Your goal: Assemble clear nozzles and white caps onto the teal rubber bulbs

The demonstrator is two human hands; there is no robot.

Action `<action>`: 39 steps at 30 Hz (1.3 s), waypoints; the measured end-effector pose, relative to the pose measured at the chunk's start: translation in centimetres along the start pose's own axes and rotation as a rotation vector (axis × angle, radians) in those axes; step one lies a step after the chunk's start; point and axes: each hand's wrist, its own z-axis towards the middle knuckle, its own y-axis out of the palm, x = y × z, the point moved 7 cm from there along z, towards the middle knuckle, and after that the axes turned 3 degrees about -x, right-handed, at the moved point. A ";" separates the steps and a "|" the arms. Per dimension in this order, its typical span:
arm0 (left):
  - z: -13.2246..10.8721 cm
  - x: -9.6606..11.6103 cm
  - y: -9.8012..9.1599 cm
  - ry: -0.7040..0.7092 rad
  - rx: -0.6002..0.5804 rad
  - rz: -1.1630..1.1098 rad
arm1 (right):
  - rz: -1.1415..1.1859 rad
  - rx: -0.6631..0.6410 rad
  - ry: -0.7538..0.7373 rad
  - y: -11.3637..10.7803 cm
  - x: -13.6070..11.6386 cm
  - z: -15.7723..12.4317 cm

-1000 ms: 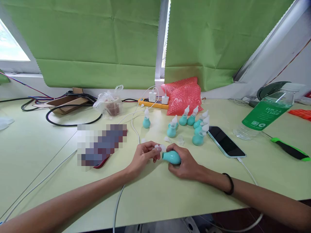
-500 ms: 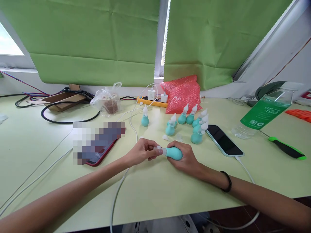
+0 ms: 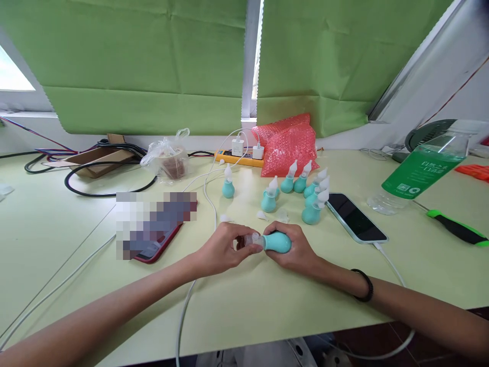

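Note:
My right hand (image 3: 292, 252) grips a teal rubber bulb (image 3: 278, 241) lying on its side just above the pale green table (image 3: 267, 306). My left hand (image 3: 225, 250) pinches the clear plastic tip (image 3: 255, 239) that sits at the bulb's neck. Behind my hands stand several finished teal bulbs with white tips (image 3: 311, 196), and one more bulb (image 3: 228, 185) stands apart to the left. Loose clear tips (image 3: 282, 215) lie on the table between them and my hands.
A red-cased phone (image 3: 153, 229) lies left of my hands, another phone (image 3: 356, 217) on a white cable to the right. A green-labelled bottle (image 3: 420, 171), a green-handled screwdriver (image 3: 456, 229), pink bubble wrap (image 3: 290, 145), a power strip (image 3: 240, 158) and black cables (image 3: 107, 178) lie further back.
The clear tip, first held apart from the bulb, is now pushed against its neck. Both hands have closed together around the joint.

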 end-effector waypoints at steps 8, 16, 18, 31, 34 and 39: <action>-0.6 1.3 0.4 0.216 0.070 0.287 | 0.171 -0.145 0.144 1.2 0.7 0.1; 0.0 1.0 -2.0 0.214 0.012 0.073 | 0.337 -0.204 0.177 1.1 -0.1 -0.1; 0.4 -0.1 -3.5 0.133 0.063 0.036 | 0.312 -0.189 0.196 1.1 -0.1 -0.2; 1.2 -4.7 -1.7 -0.055 -0.037 0.951 | 0.107 -0.182 -0.009 1.3 -1.7 -0.6; 1.6 -4.4 -1.1 -0.035 -0.036 0.954 | 0.073 -0.174 -0.072 1.3 -2.3 -0.8; 3.3 -1.7 0.0 0.130 -0.010 0.933 | 0.031 -0.128 -0.160 1.1 -2.8 -1.2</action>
